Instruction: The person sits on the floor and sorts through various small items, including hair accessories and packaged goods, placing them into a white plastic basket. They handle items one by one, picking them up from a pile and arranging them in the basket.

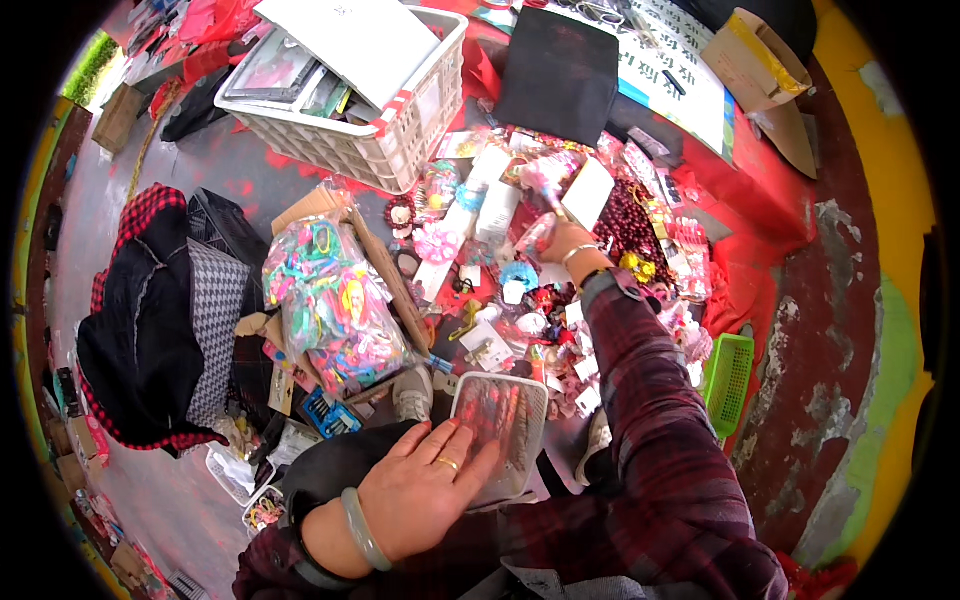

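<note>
1. Among the heaped trinkets on the ground, a small pink packet (535, 236) is met by the right hand (568, 244), whose fingers are drawn narrow at its edge; whether it is gripped or only touched cannot be told, as the fingertips are partly hidden.

2. Near the person's lap, a small white basket (497, 379) is overlaid at its left side by the left hand (415, 490), with the fingers extended and the thumb set apart; nothing is seen to be held in the palm, which is turned away.

3. The step in hand may be judged as reaching into the pile and taking up a single piece, while the basket is steadied.

4. For the next move, a light pinch and a clear lift would seem to be called for, since neighbouring pieces are overlapped and could be dragged along.

5. Clear, crinkled film with red showing through is contained in the basket, whose rim is rounded.

6. Around the packet, softness is suggested by a ruffled pink scrunchie (437, 243) and a fluffy blue scrunchie (518, 276); stiffness by a flat white card (588, 192); small round forms are massed in dark red beads (632, 215).

7. To the left, many-coloured pieces are bundled in a glossy plastic bag (345, 300), flanked by a cardboard flap (390, 275); behind, a latticed white crate (340, 150) is loaded with flat goods.
</note>
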`<state>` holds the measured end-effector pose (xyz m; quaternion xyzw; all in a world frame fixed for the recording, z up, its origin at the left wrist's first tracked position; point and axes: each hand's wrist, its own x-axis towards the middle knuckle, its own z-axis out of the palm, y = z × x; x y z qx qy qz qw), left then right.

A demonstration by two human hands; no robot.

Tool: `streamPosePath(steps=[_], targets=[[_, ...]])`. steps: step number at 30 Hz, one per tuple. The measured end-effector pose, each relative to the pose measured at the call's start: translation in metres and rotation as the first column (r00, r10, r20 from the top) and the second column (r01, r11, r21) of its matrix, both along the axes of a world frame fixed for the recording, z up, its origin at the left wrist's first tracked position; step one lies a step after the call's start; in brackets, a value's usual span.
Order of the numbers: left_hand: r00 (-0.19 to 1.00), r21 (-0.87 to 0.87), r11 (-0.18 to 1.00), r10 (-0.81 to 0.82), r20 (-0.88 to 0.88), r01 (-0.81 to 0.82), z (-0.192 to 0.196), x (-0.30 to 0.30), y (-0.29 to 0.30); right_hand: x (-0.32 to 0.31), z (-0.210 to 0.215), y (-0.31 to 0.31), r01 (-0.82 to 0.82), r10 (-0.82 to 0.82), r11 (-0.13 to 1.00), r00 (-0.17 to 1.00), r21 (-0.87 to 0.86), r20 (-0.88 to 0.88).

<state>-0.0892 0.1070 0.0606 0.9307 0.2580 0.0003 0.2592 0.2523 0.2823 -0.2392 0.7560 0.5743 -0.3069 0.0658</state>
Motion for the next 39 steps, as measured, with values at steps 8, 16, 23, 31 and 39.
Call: streamPosePath(steps=[8, 16, 23, 31, 39], targets=[[0.999, 0.032, 0.999, -0.038, 0.014, 0.037, 0.006, -0.001, -0.046, 0.073, 0.013, -0.126, 0.375, -0.358, 0.898, 0.927, 0.231, -0.114], [0.999, 0.018, 0.999, -0.043, 0.021, 0.042, 0.003, 0.005, -0.099, 0.057, 0.110, -0.157, 0.738, -0.436, 0.673, 0.330, -0.060, -0.837], [0.981, 0.014, 0.992, 0.120, 0.153, -0.124, -0.010, 0.020, -0.102, 0.007, 0.217, -0.234, 0.594, -0.250, 0.772, -0.045, -0.227, -0.967], [0.501, -0.944, 0.276, 0.800, 0.331, 0.181, -0.053, 0.025, -0.100, -0.085, 0.275, -0.338, 0.372, -0.371, 0.825, -0.212, -0.426, -0.904], [0.284, -0.750, -0.128, 0.955, 0.082, 0.649, -0.061, 0.070, -0.154, -0.097, 0.266, -0.345, 0.397, -0.385, 0.853, 0.042, -0.338, -0.922]])
